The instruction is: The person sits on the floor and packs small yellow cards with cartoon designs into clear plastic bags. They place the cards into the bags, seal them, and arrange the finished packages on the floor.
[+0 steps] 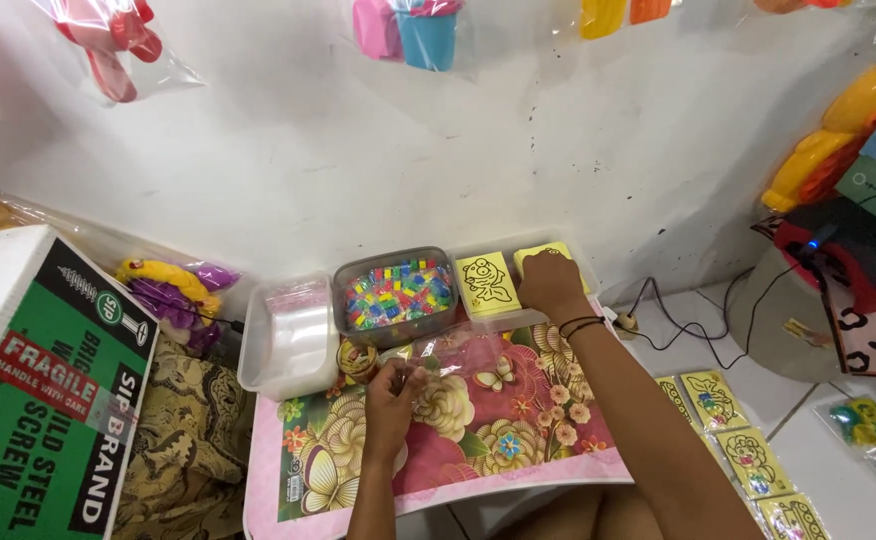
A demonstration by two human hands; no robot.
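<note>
My right hand (550, 282) reaches forward and rests on a stack of yellow picture cards (488, 283) in a clear tray (503, 322) by the wall. My left hand (392, 392) is closed on a small clear plastic bag (436, 350) above a floral pink mat (458, 420). Behind the bag stands a clear tub of small coloured beads (398, 293). To its left sits a clear box holding plastic bags (288, 335).
A green and white cardboard box (43, 400) stands at the left, beside patterned cloth (193, 430) and a purple and yellow toy (173, 290). More yellow cards (733, 440) lie on the floor at the right. Cables (678, 320) run by the white wall. Bagged toys hang overhead.
</note>
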